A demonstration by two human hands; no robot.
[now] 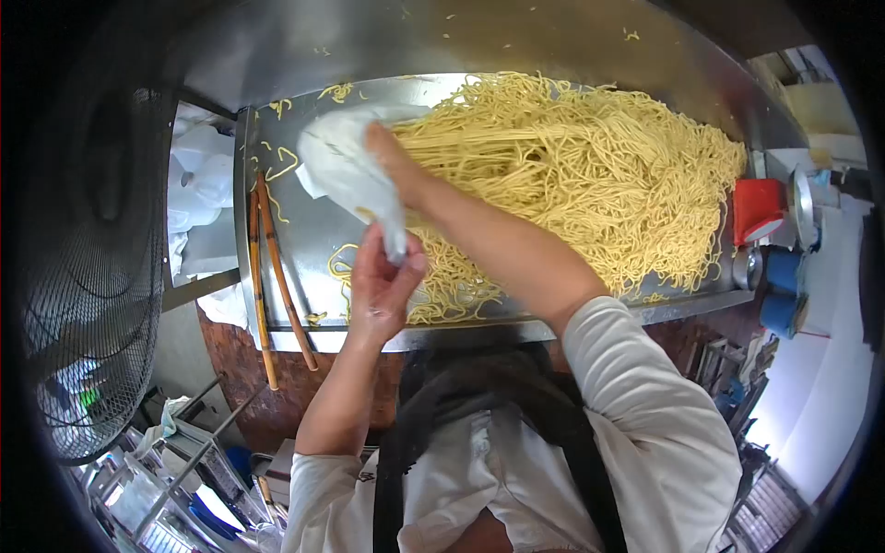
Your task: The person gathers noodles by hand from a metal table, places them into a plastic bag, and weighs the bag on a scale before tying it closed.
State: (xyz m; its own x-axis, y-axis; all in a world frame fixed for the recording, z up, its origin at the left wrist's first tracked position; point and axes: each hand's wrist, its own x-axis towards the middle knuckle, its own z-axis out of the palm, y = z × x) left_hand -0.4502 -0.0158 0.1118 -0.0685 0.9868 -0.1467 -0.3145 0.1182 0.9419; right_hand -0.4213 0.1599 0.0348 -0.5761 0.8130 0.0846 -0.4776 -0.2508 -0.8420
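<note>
Yellow noodles [572, 175] are heaped from the centre to the upper right of the frame, on a metal worktop [304, 244].

Far left: a mesh fan guard [92, 258]. Whether the fan is running cannot be told; if air is thrown from it, thin plastic could be flapped about. White plastic [201, 170] is piled just right of it.

Left of centre: two sticks [286, 274] are laid across the near edge, lower ends overhanging. If they are knocked by a forearm, a fall to the floor is judged likely. Stray strands [338, 92] are scattered at upper left; these could be stuck to the outside of anything set down there.

Centre left: a white bag [341, 152] is held up, blurred in part. Its lower edge is pinched by the thumb and fingers of the left hand [383, 281]; if the film is damp, the pinch could be lost. The right hand [392, 161], apart from the left, is placed against the bag by the heap's left end; its grip cannot be told. Strands beside it are drawn fairly straight; with too hard a pull, they could be torn.

Right: a red container [758, 205] is stood near the heap; by a shove that way, it could be nudged.
</note>
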